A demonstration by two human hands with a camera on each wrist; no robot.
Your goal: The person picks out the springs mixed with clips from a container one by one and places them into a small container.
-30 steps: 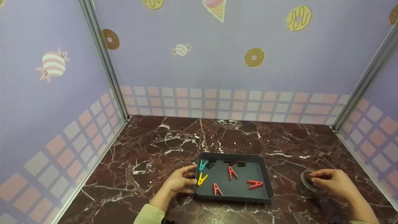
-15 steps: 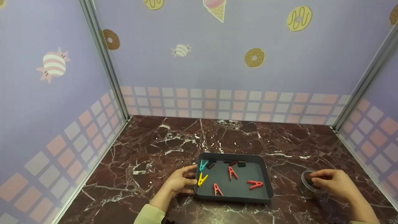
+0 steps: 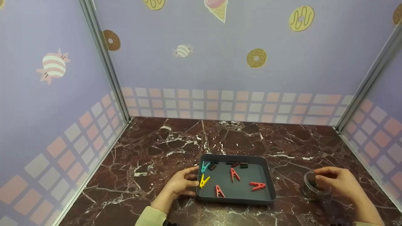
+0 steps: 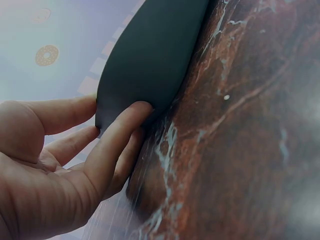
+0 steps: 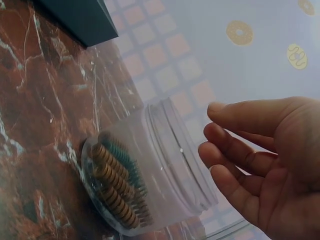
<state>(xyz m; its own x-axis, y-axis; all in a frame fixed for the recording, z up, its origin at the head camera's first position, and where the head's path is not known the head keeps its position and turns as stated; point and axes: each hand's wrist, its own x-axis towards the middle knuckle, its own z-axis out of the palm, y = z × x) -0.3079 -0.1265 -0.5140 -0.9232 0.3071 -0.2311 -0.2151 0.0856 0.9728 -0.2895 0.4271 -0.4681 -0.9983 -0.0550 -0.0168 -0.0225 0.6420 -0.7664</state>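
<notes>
My left hand (image 3: 180, 182) rests against the left side of a dark grey tray (image 3: 270, 179). In the left wrist view, its fingertips touch the outer wall and rim of the tray (image 4: 145, 60). Inside the tray lie three red clothespins (image 3: 258, 186), a yellow clothespin (image 3: 204, 181) and a teal clothespin (image 3: 205, 167). Over the mouth of a clear jar (image 3: 309, 188) is my right hand (image 3: 337, 182), fingers loosely bent with nothing visible between them. Brown and teal ribbed, coil-like pieces (image 5: 112, 187) lie at the jar's bottom in the right wrist view.
Several small dark cylinders (image 3: 244, 165) lie along the tray's back wall. A dark red marble table (image 3: 157, 150) carries everything. Patterned lilac panels (image 3: 220, 72) with metal corner posts (image 3: 106, 62) enclose it at the back and sides.
My right hand has risen slightly above the jar's mouth, and its thumb and fingertips have parted a little. The left hand and the tray have stayed in place.
</notes>
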